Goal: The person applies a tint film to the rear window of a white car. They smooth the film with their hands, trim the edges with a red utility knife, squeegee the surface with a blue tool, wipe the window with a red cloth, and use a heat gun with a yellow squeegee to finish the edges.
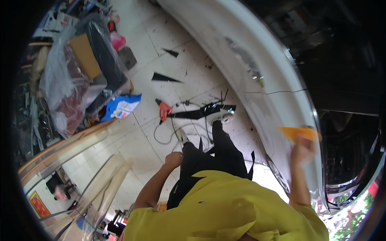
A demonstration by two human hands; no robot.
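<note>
My right hand [302,150], blurred by motion, grips a flat yellow-orange scraper [298,131] with a pointed end. It is at the side of a white car [261,86], near the edge of the dark window area [341,92]; whether the scraper touches the car I cannot tell. Beside my thigh hangs my left hand [173,159], its fingers curled closed; what they hold, if anything, is hidden. On the floor by my feet lie a red and black heat gun [164,110] with a looped grey cord [161,140] and a strip of black film [189,115].
Black triangular scraps [165,77] lie on the white tiled floor [140,44]. To the left, plastic-wrapped panels [66,88], a piece of cardboard [85,56] and a blue and white bag [122,107] are piled up. Curved beige panels [102,180] stand at the lower left.
</note>
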